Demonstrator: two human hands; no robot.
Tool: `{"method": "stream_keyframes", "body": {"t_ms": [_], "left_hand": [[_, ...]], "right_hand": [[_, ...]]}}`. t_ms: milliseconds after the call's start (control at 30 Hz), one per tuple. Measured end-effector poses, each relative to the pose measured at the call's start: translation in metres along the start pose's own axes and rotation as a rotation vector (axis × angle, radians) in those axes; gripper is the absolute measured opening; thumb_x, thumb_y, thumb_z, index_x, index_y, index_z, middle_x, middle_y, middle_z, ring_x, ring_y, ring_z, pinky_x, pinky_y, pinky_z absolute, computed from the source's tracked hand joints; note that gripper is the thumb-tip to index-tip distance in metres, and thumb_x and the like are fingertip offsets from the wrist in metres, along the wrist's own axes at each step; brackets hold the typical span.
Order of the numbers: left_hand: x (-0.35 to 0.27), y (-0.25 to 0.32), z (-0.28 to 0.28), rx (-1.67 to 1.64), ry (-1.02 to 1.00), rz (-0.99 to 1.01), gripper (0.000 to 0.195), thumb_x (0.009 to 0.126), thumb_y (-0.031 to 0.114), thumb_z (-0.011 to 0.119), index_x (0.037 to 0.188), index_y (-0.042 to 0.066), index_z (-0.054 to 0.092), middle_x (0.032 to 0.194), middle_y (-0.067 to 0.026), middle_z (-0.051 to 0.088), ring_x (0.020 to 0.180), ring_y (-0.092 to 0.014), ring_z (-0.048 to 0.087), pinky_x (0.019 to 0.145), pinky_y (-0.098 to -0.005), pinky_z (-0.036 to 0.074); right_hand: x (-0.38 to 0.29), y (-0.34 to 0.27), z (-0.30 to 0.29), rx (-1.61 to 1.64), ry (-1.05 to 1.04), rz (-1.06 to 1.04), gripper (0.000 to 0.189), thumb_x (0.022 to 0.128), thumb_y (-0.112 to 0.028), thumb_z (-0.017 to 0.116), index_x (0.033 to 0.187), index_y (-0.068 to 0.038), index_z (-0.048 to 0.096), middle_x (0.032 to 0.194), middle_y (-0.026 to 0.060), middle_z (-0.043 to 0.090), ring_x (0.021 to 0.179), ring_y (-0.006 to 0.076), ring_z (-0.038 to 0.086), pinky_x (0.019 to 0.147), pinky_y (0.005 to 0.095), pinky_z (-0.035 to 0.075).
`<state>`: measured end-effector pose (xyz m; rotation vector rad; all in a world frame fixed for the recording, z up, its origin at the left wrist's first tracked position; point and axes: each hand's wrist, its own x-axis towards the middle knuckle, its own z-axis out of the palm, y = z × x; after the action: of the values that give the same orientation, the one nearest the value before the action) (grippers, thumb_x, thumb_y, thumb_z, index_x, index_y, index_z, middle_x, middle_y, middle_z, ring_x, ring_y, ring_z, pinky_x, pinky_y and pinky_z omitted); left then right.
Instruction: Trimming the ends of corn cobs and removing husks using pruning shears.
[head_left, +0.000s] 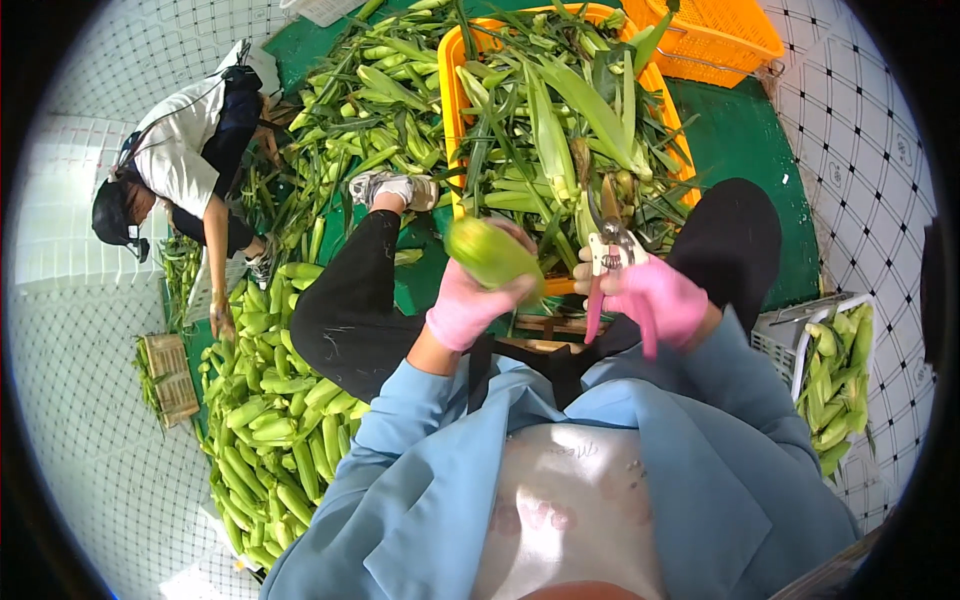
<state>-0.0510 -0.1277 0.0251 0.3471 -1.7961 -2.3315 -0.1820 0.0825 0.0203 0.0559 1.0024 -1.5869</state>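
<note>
My left hand (480, 289), in a pink and white glove, is closed around a green ear of corn in its husk (491, 251), which looks blurred. In my right hand (652, 292), gloved the same way, is a pair of pruning shears (615, 251) with pink handles; the blades point away from me and stand apart. Beyond both hands, a yellow plastic crate (452, 97) holds cut husks and long corn leaves (551, 142). Some leaves hang over its rim.
Husked-in corn ears (281, 427) lie heaped at my left. More corn and leaves (375, 97) spread beyond my foot. A co-worker (180, 142) bends over at the left. Yellow baskets (720, 45) stand at the upper right, a white crate of corn (799, 360) at my right.
</note>
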Motion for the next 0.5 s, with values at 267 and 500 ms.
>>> {"method": "stream_keyframes", "body": {"t_ms": [267, 500], "left_hand": [[0.025, -0.006, 0.03, 0.841, 0.251, 0.606, 0.048, 0.065, 0.002, 0.077, 0.106, 0.006, 0.054, 0.108, -0.0115, 0.053, 0.103, -0.027, 0.053, 0.092, -0.036, 0.043], [0.019, -0.021, 0.042, 0.837, 0.487, 0.669, 0.052, 0.063, 0.009, 0.076, 0.111, 0.008, 0.056, 0.112, -0.0131, 0.052, 0.102, -0.032, 0.052, 0.089, -0.0393, 0.044]], "right_hand": [[-0.034, -0.012, 0.073, -0.162, 0.109, -0.361, 0.028, 0.09, -0.01, 0.064, 0.114, -0.002, 0.053, 0.081, 0.007, 0.063, 0.049, 0.0082, 0.053, 0.042, 0.0204, 0.045], [-0.011, 0.008, 0.077, -0.206, 0.212, -0.636, 0.028, 0.089, -0.008, 0.065, 0.115, -0.005, 0.055, 0.087, 0.0014, 0.06, 0.067, 0.0044, 0.056, 0.049, 0.0184, 0.045]]}}
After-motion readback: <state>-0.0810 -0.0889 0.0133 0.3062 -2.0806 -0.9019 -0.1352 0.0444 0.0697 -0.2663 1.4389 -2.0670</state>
